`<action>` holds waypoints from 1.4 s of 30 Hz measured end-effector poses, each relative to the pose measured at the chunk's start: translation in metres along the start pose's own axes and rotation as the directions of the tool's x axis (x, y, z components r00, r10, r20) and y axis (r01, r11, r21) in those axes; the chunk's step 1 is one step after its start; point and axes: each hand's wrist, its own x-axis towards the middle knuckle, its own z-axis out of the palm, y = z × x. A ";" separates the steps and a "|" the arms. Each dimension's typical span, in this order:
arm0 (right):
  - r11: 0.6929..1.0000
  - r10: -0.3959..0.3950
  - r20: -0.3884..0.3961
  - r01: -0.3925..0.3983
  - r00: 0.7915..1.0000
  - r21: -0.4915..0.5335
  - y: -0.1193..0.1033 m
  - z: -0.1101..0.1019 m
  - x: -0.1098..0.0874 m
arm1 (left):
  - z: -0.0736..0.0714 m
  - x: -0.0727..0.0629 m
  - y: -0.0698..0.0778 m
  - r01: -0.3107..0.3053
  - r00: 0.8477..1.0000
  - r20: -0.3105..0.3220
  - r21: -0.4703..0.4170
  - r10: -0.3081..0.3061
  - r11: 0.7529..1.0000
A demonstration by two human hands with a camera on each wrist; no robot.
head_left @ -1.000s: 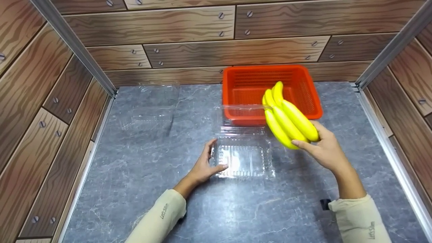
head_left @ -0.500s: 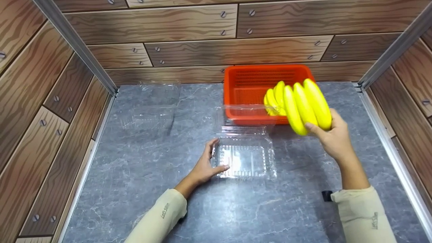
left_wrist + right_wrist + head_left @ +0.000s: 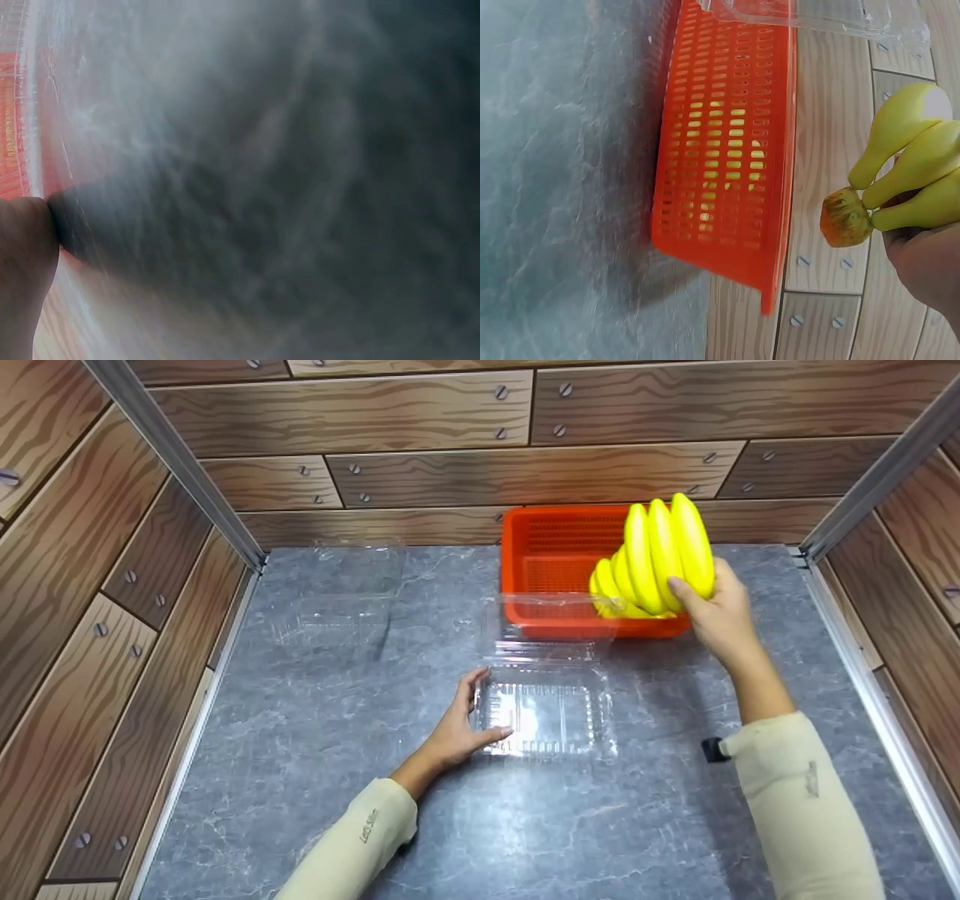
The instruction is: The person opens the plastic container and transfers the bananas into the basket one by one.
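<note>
My right hand (image 3: 724, 611) grips a bunch of yellow bananas (image 3: 667, 559) over the right part of the red plastic basket (image 3: 511, 562). In the right wrist view the stem end of this bunch (image 3: 915, 169) shows beside the basket's slotted wall (image 3: 705, 67). A second bunch of bananas (image 3: 604, 582) lies in the basket, partly hidden by the held one. My left hand (image 3: 454, 727) holds the left side of an open clear plastic clamshell box (image 3: 551, 712), thumb over the rim. The box's raised lid (image 3: 540, 619) overlaps the basket's front. The left wrist view is mostly blurred.
Another open clear clamshell box (image 3: 337, 615) stands at the back left of the grey marbled table (image 3: 300, 750). Wood-patterned walls (image 3: 420, 420) with metal edge strips enclose the table at the back and both sides.
My right hand has lifted the bananas up and back over the basket, turning them more upright. My left hand stays at the clamshell box.
</note>
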 end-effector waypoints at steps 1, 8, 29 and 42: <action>1.000 0.008 0.012 -0.008 1.000 0.000 0.000 0.004 0.004 | 0.000 0.000 0.000 0.000 1.000 -0.003 -0.003 0.000 1.000; 0.990 0.141 0.103 -0.140 0.985 -0.008 0.002 0.035 0.027 | 0.001 0.000 -0.001 0.010 1.000 -0.002 -0.004 -0.010 1.000; 0.902 0.409 0.416 -0.430 0.812 -0.047 0.001 0.101 0.055 | 0.000 -0.001 0.000 0.011 1.000 -0.007 -0.020 -0.011 1.000; 0.907 0.387 0.398 -0.266 0.832 -0.326 0.009 0.119 0.061 | 0.000 0.000 -0.001 0.027 1.000 -0.006 -0.022 -0.027 0.999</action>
